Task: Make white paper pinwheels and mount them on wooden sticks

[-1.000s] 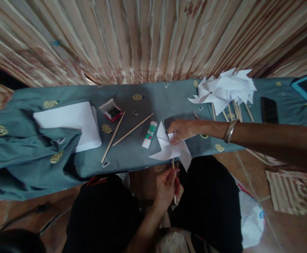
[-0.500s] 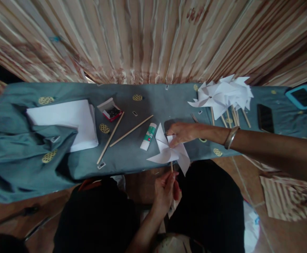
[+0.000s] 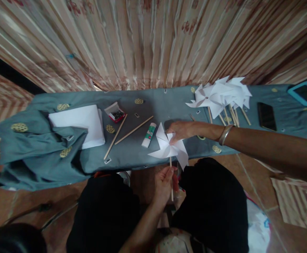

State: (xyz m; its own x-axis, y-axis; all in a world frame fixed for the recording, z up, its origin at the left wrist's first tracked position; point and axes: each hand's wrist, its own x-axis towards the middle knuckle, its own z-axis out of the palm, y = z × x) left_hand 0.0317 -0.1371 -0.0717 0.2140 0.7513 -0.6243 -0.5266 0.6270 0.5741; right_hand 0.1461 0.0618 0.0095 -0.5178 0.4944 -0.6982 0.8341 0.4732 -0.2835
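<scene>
A white paper pinwheel [image 3: 166, 150] is at the table's front edge, its wooden stick [image 3: 170, 162] hanging down past the edge. My left hand [image 3: 163, 182] is closed round the stick below the blades. With its fingers at the centre of the blades, my right hand [image 3: 181, 130] grips the pinwheel; its fingertips are partly hidden by the paper. A glue stick [image 3: 149, 135] with a green label lies just left of the pinwheel. Partly covered by my right forearm are what look like scissors [image 3: 192, 116].
Several finished pinwheels [image 3: 221, 95] are piled at the back right, beside a black phone [image 3: 266, 116] and a blue-framed device [image 3: 306, 93]. On the left lie two wooden sticks [image 3: 133, 130], an open box of small dark pins [image 3: 115, 112] and white paper sheets [image 3: 90, 121] under folded tablecloth [image 3: 45, 147].
The camera view has shifted slightly. My left hand has loosened its curl and shows more of the stick below it. My right hand stays at the pinwheel's centre.
</scene>
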